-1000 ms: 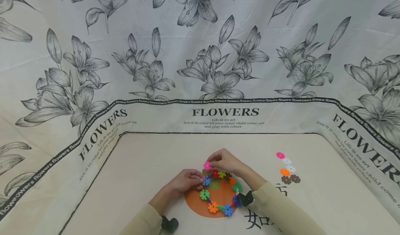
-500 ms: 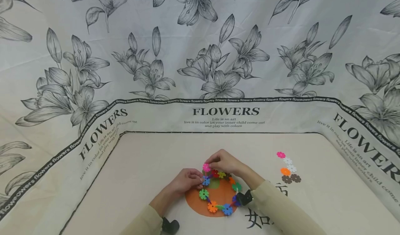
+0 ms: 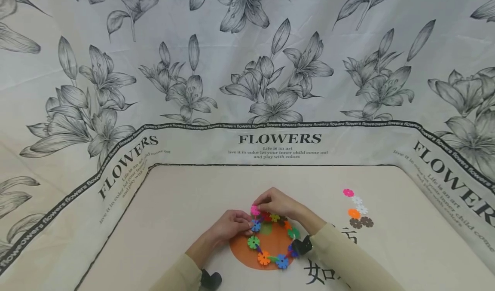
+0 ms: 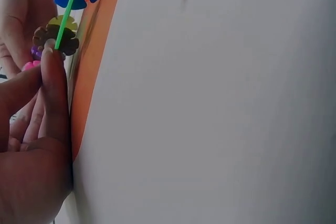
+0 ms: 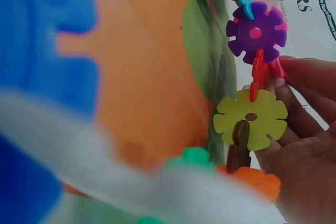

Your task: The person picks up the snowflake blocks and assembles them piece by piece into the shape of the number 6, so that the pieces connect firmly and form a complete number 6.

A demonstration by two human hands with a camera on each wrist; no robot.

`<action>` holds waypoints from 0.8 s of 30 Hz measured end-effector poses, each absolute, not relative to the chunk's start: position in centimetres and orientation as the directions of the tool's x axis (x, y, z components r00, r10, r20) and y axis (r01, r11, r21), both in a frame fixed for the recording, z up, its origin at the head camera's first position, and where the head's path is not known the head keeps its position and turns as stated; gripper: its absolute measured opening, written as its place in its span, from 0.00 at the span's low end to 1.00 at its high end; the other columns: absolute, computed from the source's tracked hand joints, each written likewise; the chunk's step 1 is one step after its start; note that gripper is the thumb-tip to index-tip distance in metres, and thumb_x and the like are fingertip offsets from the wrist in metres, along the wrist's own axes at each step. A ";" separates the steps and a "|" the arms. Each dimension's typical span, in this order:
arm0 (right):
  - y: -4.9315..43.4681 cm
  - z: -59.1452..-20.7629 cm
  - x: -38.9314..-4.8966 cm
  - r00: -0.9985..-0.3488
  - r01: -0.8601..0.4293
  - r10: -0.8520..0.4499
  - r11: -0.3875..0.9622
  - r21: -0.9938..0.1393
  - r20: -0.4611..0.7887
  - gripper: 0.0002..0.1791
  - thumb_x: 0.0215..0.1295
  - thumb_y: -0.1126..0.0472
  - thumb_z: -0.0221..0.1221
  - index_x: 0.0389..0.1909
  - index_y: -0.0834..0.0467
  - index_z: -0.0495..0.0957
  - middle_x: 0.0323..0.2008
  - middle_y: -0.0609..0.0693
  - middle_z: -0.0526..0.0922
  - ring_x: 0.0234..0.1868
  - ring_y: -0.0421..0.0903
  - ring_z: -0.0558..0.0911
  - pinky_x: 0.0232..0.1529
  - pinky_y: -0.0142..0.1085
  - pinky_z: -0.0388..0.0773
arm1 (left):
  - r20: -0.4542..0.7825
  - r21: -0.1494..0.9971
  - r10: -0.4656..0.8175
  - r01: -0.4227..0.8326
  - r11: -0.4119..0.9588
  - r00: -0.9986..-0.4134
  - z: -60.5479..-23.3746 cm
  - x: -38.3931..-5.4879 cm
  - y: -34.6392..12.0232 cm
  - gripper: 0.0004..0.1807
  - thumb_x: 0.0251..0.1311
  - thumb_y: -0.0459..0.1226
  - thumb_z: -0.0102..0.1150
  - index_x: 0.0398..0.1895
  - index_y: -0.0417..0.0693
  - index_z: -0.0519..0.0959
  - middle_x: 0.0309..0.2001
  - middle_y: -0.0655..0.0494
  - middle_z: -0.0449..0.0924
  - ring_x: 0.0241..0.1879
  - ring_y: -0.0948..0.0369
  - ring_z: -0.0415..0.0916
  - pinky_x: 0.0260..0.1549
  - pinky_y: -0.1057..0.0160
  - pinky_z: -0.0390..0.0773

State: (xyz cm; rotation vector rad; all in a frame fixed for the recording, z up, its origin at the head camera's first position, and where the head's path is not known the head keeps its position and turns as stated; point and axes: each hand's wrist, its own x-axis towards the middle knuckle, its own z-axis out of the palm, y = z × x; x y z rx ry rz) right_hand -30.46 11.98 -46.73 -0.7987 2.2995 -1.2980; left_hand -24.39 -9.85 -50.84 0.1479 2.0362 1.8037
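Observation:
A ring of colourful notched plastic snowflake discs lies over the orange printed circle (image 3: 247, 258). At its upper left, my left hand (image 3: 230, 225) pinches a blue snowflake disc (image 3: 255, 226). Above that, the fingertips of my right hand (image 3: 279, 203) pinch a pink snowflake disc (image 3: 255, 209). The right wrist view shows a purple disc (image 5: 257, 32) in front of the pink one, joined to the blue disc seen edge-on and to a red one (image 5: 256, 74). A yellow disc (image 5: 251, 119) follows. In the left wrist view my left hand (image 4: 31, 166) partly hides the chain.
Several loose discs lie to the right on the beige cloth (image 3: 174, 196), among them pink (image 3: 348, 192), orange (image 3: 353, 213) and brown (image 3: 367, 222) ones. Black characters (image 3: 319, 272) are printed on the cloth. A flower-printed curtain (image 3: 270, 76) rises behind.
The pink disc and my right hand have sunk slightly, bringing the pink disc a little closer to the blue one. My left hand keeps its hold nearly still.

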 end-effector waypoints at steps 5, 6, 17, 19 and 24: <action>12.2 -46.4 -30.0 -0.756 -0.287 -0.649 0.449 -0.846 -0.087 0.16 0.74 0.66 0.57 0.59 0.66 0.80 0.50 0.56 0.86 0.49 0.50 0.83 0.57 0.49 0.80 | -0.249 0.965 0.358 -0.201 0.167 -0.900 -50.6 -24.4 -9.9 0.10 0.69 0.29 0.61 0.49 0.31 0.79 0.34 0.45 0.88 0.34 0.58 0.87 0.42 0.59 0.86; 12.4 -46.4 -29.9 -0.759 -0.293 -0.646 0.455 -0.841 -0.085 0.18 0.74 0.65 0.57 0.61 0.66 0.78 0.51 0.57 0.85 0.49 0.51 0.83 0.57 0.50 0.80 | -0.249 0.965 0.361 -0.200 0.167 -0.899 -50.6 -24.4 -9.9 0.10 0.69 0.29 0.61 0.50 0.31 0.79 0.34 0.45 0.88 0.35 0.57 0.87 0.42 0.59 0.86; 17.2 -43.9 -29.4 -0.824 -0.350 -0.566 0.542 -0.764 -0.023 0.18 0.75 0.60 0.57 0.60 0.64 0.78 0.53 0.60 0.83 0.53 0.52 0.81 0.57 0.52 0.79 | -0.246 0.963 0.382 -0.182 0.196 -0.891 -50.5 -24.5 -10.1 0.09 0.71 0.31 0.60 0.48 0.34 0.80 0.34 0.49 0.86 0.33 0.60 0.84 0.41 0.61 0.86; 18.5 -43.4 -29.1 -0.835 -0.348 -0.549 0.556 -0.755 -0.020 0.18 0.75 0.59 0.57 0.60 0.63 0.79 0.54 0.60 0.83 0.53 0.52 0.81 0.56 0.52 0.79 | -0.237 0.966 0.387 -0.173 0.194 -0.891 -50.5 -24.5 -10.0 0.08 0.71 0.31 0.60 0.48 0.35 0.80 0.35 0.49 0.86 0.33 0.60 0.84 0.41 0.61 0.86; 21.8 -42.6 -28.6 -0.864 -0.345 -0.503 0.594 -0.727 0.000 0.18 0.75 0.57 0.58 0.60 0.61 0.79 0.53 0.58 0.84 0.55 0.54 0.81 0.56 0.54 0.78 | -0.215 0.969 0.401 -0.144 0.200 -0.891 -50.6 -24.6 -10.0 0.07 0.71 0.31 0.60 0.46 0.35 0.80 0.35 0.48 0.86 0.34 0.59 0.84 0.41 0.61 0.86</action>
